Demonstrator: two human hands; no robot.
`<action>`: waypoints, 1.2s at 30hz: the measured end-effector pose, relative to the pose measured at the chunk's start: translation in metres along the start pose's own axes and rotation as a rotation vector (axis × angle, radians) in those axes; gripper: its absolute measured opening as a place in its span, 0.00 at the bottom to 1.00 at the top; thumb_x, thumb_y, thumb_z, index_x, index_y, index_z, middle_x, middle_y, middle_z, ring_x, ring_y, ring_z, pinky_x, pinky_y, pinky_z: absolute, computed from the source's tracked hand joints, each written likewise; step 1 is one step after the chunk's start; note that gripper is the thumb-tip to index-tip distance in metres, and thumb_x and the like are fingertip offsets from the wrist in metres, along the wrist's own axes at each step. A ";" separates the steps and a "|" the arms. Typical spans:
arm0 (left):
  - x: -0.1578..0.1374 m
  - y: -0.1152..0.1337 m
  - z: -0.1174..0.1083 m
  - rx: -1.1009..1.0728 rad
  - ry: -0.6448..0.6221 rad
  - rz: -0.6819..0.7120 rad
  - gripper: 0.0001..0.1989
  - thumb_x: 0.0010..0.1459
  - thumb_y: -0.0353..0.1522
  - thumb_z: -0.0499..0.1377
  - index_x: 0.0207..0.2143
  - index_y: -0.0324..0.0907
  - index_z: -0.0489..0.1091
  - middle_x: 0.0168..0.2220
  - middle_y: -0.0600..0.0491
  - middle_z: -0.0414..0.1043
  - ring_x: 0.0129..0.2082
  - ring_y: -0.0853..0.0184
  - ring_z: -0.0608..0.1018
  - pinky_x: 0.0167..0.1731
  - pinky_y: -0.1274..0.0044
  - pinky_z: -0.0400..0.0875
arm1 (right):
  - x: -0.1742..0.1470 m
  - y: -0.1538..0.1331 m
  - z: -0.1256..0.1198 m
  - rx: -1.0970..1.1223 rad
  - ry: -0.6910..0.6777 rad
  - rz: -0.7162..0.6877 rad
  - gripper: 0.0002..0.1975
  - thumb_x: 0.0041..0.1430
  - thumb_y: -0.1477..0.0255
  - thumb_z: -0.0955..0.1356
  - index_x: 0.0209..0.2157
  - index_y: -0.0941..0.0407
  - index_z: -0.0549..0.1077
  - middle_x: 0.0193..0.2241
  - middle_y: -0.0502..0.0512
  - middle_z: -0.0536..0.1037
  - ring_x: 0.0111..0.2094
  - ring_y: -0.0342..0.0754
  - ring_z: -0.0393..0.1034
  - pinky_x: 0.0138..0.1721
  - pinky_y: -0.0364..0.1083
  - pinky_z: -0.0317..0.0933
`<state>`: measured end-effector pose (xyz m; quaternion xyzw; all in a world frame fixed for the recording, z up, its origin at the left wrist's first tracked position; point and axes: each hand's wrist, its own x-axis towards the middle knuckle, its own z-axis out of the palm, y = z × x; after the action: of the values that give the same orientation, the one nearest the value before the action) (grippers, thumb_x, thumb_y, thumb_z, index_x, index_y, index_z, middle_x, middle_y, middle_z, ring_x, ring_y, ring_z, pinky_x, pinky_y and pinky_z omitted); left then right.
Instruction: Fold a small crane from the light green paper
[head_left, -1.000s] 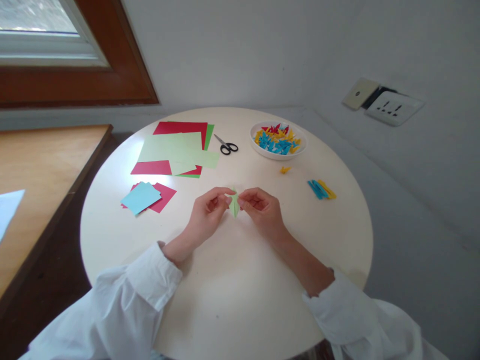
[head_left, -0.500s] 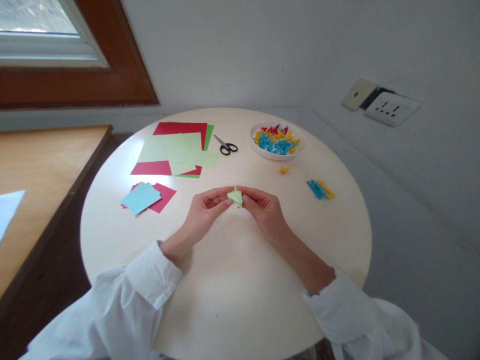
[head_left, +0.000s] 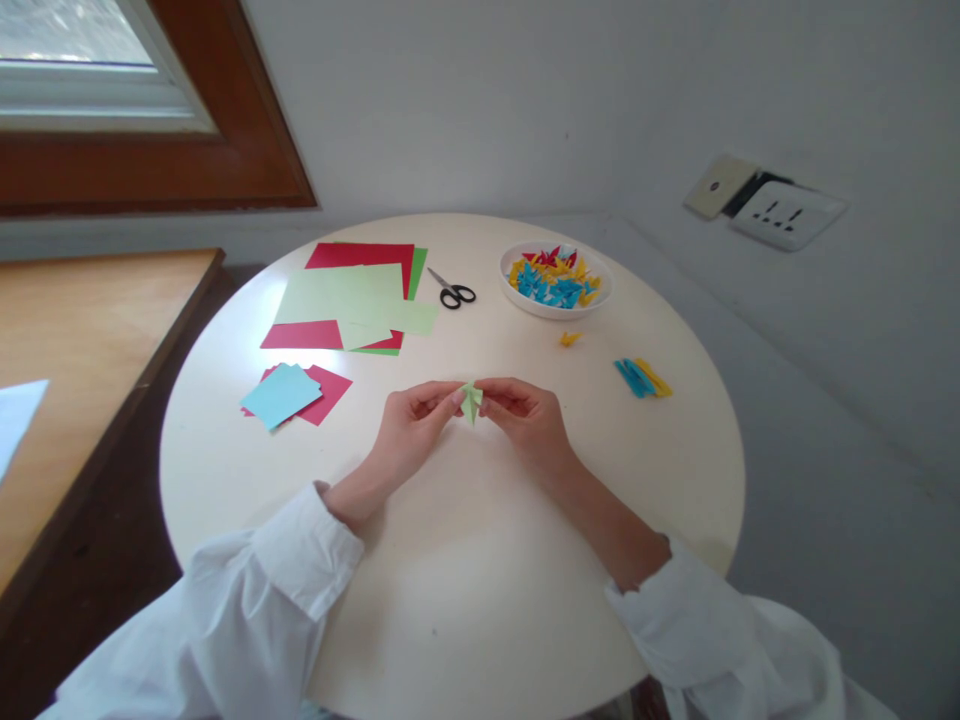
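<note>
Between my two hands is a small piece of folded pale green paper (head_left: 471,402), held just above the round white table (head_left: 450,560). My left hand (head_left: 416,420) pinches its left side between thumb and fingers. On the other side, my right hand (head_left: 529,420) has its thumb and fingertips closed on the right edge. The paper narrows to a point toward me. Parts of it are hidden behind my fingertips. Beyond my right hand lies a small yellow folded paper piece (head_left: 570,339).
Scissors (head_left: 453,294) with black handles lie beside pale green sheets (head_left: 341,292) and red sheets (head_left: 360,256). Light blue squares (head_left: 282,396) are stacked at the left. A white dish (head_left: 555,313) holds several folded paper cranes. Blue folded strips (head_left: 634,378) and yellow ones (head_left: 654,378) lie at the right.
The pale green paper has changed from a broad kite-like outline to a narrower shape with a point toward me. Both hands stay on it, their fingers slightly shifted.
</note>
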<state>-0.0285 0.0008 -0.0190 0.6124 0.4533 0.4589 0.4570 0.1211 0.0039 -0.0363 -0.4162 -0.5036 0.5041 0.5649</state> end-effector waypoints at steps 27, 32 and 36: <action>0.001 -0.011 0.001 0.177 0.058 0.066 0.07 0.52 0.31 0.56 0.24 0.40 0.72 0.22 0.55 0.71 0.23 0.70 0.69 0.26 0.80 0.62 | 0.000 0.005 0.003 -0.099 0.075 -0.028 0.07 0.44 0.69 0.72 0.27 0.56 0.74 0.26 0.51 0.78 0.29 0.44 0.71 0.33 0.44 0.66; 0.000 -0.005 0.003 0.040 0.024 -0.056 0.12 0.51 0.38 0.59 0.22 0.39 0.71 0.20 0.56 0.67 0.21 0.72 0.65 0.22 0.80 0.58 | -0.001 0.004 0.003 -0.070 0.064 -0.031 0.10 0.43 0.69 0.73 0.29 0.55 0.71 0.22 0.48 0.75 0.26 0.43 0.71 0.31 0.44 0.66; 0.002 -0.005 0.002 -0.045 -0.006 -0.094 0.15 0.48 0.42 0.62 0.22 0.39 0.71 0.20 0.56 0.66 0.20 0.73 0.63 0.20 0.80 0.57 | -0.001 0.003 0.003 -0.072 0.040 -0.036 0.11 0.42 0.68 0.73 0.28 0.54 0.69 0.21 0.47 0.74 0.25 0.43 0.70 0.31 0.44 0.65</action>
<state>-0.0269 0.0032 -0.0239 0.5813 0.4699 0.4453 0.4930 0.1174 0.0029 -0.0391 -0.4371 -0.5172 0.4670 0.5686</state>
